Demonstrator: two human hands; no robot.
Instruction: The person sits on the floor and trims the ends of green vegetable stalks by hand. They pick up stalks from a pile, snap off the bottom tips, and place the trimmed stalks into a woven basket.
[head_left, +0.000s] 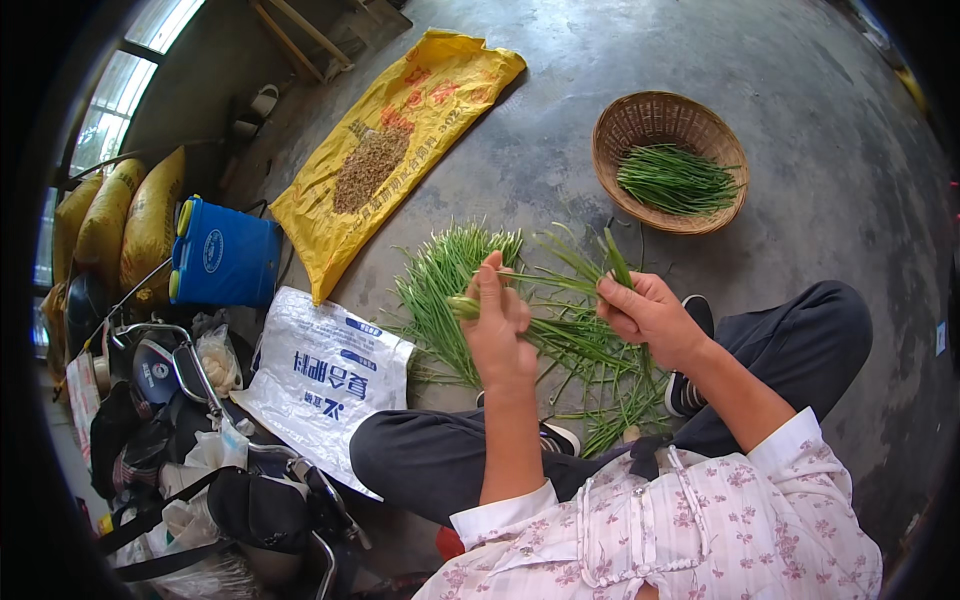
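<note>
My left hand (504, 337) is closed around a bunch of long green stalks (561, 336), probably garlic chives, whose stems run rightward under the hand. Pinched between thumb and fingers of my right hand (651, 316) are several leafy strands (574, 262) that fan out to the left. Behind my left hand lies a thick pile of the same greens (439, 289) on the floor, pale ends pointing away from me. Loose stalks (619, 427) are strewn between my feet. Beyond my right hand, a round wicker basket (611, 120) holds neatly aligned green stalks (675, 178).
A yellow woven sack (457, 82) lies flat with brown grain-like bits (371, 169) on it. Left of me are a white printed sack (322, 375), a blue tank (225, 251), full yellow sacks (154, 225) and a metal-framed item (184, 367) loaded with bags. My bent legs (795, 345) flank the loose stalks.
</note>
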